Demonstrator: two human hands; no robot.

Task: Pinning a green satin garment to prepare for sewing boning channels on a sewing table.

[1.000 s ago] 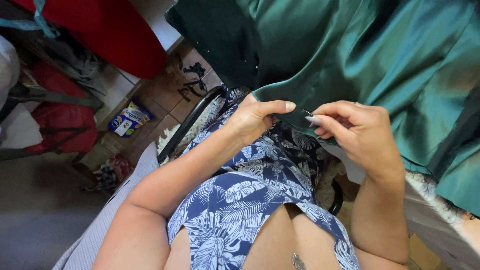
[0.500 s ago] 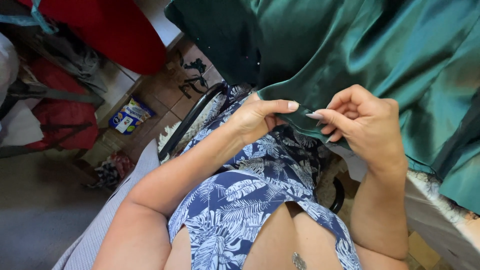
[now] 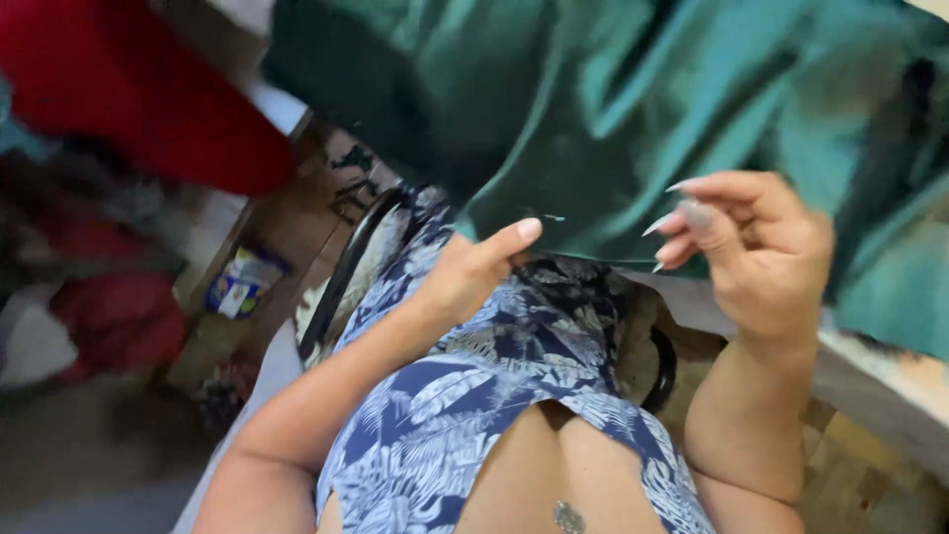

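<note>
Item: green satin cloth [image 3: 613, 109], draped from 12 to 3 o'clock, lower edge hanging over lap.

Left hand [image 3: 474, 272]: centre frame, thumb extended, pinching cloth edge between thumb and fingers.

Right hand [image 3: 756, 247]: at 3 o'clock, raised just off cloth, fingers curled, long nails pinched together; whether needle or thread is held cannot be told, frame blurred.

Progress (judgement): hand work on edge under way; no finished seam or hem discernible; most of edge looks unworked.

Other: blue leaf-print garment [image 3: 494, 415] at 6 o'clock; red fabric [image 3: 129, 89] at 10 o'clock.
</note>
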